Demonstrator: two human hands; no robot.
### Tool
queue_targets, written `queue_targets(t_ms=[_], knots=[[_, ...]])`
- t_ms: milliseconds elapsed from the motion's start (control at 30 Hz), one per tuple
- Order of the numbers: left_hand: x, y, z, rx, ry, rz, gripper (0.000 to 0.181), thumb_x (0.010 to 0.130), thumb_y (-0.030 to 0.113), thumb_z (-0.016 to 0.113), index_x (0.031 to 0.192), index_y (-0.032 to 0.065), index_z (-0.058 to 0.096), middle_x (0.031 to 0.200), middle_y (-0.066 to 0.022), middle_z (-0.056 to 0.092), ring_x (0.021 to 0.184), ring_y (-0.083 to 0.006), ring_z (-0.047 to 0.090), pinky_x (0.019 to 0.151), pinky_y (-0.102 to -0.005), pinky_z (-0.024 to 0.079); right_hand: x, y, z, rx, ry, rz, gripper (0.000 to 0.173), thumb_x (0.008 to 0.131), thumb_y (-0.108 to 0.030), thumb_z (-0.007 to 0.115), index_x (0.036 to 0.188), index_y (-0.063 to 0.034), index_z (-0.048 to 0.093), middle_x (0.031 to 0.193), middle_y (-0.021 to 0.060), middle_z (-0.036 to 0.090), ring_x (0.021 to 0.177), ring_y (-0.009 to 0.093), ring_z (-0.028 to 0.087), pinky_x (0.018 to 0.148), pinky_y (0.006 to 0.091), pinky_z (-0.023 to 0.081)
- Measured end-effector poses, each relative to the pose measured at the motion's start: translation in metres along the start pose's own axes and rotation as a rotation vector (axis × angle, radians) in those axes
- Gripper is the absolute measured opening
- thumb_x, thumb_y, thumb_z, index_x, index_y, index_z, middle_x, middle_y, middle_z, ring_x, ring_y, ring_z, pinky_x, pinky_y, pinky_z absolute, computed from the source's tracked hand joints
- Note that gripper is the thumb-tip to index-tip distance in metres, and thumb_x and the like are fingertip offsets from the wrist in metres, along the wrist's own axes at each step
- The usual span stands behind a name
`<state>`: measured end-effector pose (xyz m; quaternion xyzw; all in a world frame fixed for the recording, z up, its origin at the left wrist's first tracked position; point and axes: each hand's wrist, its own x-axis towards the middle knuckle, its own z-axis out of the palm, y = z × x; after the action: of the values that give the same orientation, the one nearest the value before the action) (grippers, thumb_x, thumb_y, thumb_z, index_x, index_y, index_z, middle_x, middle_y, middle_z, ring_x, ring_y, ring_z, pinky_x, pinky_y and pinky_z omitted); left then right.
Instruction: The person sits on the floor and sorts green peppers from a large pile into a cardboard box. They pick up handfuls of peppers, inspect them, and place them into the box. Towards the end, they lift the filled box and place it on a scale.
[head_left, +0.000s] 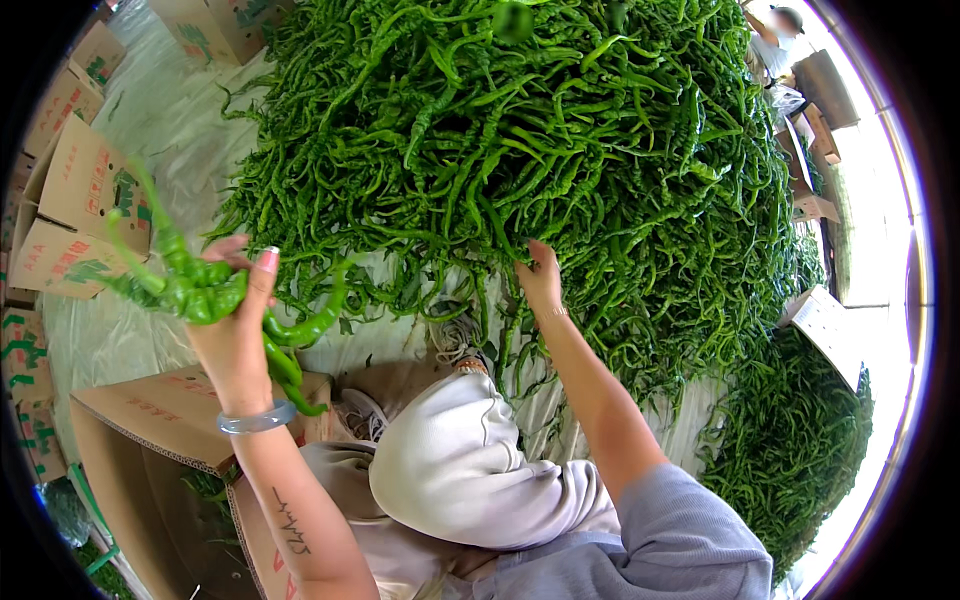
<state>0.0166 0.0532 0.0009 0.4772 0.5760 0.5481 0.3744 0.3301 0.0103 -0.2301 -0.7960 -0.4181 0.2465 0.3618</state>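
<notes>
My left hand (236, 315), with a pale bangle on the wrist, is raised over the left side and closed around a bunch of long green chili peppers (202, 289). My right hand (540, 277) touches the near edge of a large heap of green chili peppers (510, 150). Its fingertips are at a long pepper there; whether they grip it is unclear. Below my left hand stands an open cardboard box (157, 412) with some green peppers inside, beside my bent legs.
More cardboard boxes (90, 202) stand along the left on the plastic sheeting (187, 120). A second pepper heap (787, 442) lies at the right under a tilted carton (825, 330). Another person (772, 49) is at the far upper right. My shoes rest near the heap's edge.
</notes>
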Motion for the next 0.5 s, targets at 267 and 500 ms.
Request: queue_targets(t_ms=[267, 500], knots=[[0.007, -0.012, 0.016, -0.212, -0.197, -0.220, 0.033, 0.073, 0.003, 0.060, 0.104, -0.0051, 0.050, 0.096, -0.0121, 0.058, 0.079, -0.0140, 0.057, 0.062, -0.0225, 0.047, 0.013, -0.053, 0.028, 0.593, -0.484, 0.685, 0.032, 0.089, -0.033, 0.038, 0.098, -0.0035, 0.046, 0.054, -0.0011, 0.043, 0.040, 0.010, 0.033, 0.037, 0.0246, 0.027], [0.003, -0.008, 0.022, -0.184, -0.355, -0.223, 0.044, 0.073, 0.007, 0.063, 0.113, -0.0003, 0.046, 0.085, -0.0059, 0.056, 0.070, -0.0107, 0.053, 0.066, -0.0229, 0.046, -0.129, -0.074, -0.055, 1.317, -0.401, 0.798, 0.022, 0.090, -0.027, 0.039, 0.096, -0.0073, 0.045, 0.053, -0.0046, 0.030, 0.041, 0.005, 0.024, 0.036, 0.0192, 0.020]])
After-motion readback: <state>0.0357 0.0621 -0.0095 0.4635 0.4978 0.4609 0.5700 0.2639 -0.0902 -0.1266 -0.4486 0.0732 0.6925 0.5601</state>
